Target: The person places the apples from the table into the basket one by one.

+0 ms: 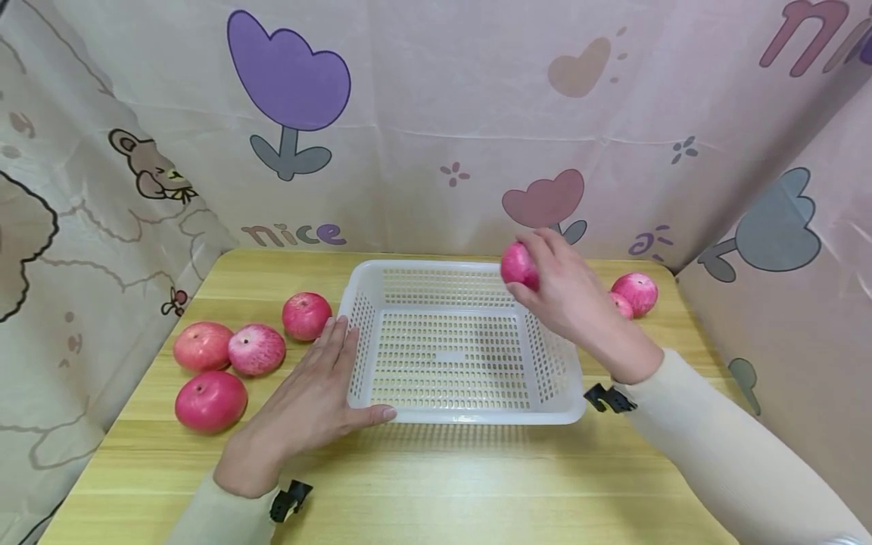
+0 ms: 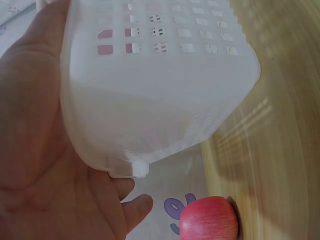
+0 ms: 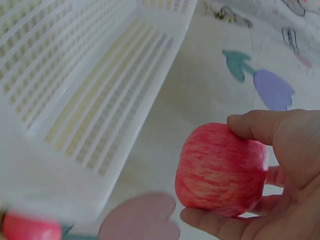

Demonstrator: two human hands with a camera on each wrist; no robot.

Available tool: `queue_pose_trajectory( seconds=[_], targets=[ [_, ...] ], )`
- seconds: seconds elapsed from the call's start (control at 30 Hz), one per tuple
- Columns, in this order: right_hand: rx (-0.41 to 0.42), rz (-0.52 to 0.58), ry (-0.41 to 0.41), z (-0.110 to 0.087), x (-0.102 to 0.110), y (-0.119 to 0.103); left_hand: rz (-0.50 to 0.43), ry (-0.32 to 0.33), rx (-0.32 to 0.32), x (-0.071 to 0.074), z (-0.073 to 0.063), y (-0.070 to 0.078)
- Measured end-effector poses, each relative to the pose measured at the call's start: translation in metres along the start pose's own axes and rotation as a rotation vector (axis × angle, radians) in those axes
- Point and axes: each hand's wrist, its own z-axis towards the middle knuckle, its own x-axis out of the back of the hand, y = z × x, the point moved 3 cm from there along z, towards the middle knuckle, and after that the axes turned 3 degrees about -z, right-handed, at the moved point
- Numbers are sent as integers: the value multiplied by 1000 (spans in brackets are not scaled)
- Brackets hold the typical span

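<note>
My right hand [image 1: 562,291] holds a red apple [image 1: 519,266] over the back right corner of a white perforated plastic basket [image 1: 470,416]. In the right wrist view, thumb and fingers go round the apple [image 3: 222,170], beside the basket's rim. My left hand [image 1: 316,386] rests at the basket's front left corner, fingers straight along the left side and thumb over the front rim. The left wrist view shows the palm [image 2: 55,165] against the basket's outer wall [image 2: 150,100]. No fruit lies in the basket.
Left of the basket are several apples: one near its rim [image 1: 306,316], others grouped farther left [image 1: 211,401]. Two more, one an apple [image 1: 635,294] partly beside my right forearm, lie at the back right. A patterned curtain [image 1: 422,136] borders the wooden table [image 1: 463,492].
</note>
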Motion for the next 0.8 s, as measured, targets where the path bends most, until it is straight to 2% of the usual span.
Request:
queue_pose_trajectory(
  seconds=[0.2,0.4,0.63,0.8],
  targets=[
    [66,25,-73,27,-16,-32,-6,-5,5,1,-1,0],
    [104,45,-168,47,-37,-49,-11,-15,19,0,0,-1],
    [143,103,-258,62,-66,-66,-1,-21,24,-1,1,-1],
    [214,95,-307,67,-90,-80,-2,-10,18,-1,0,0]
  ],
)
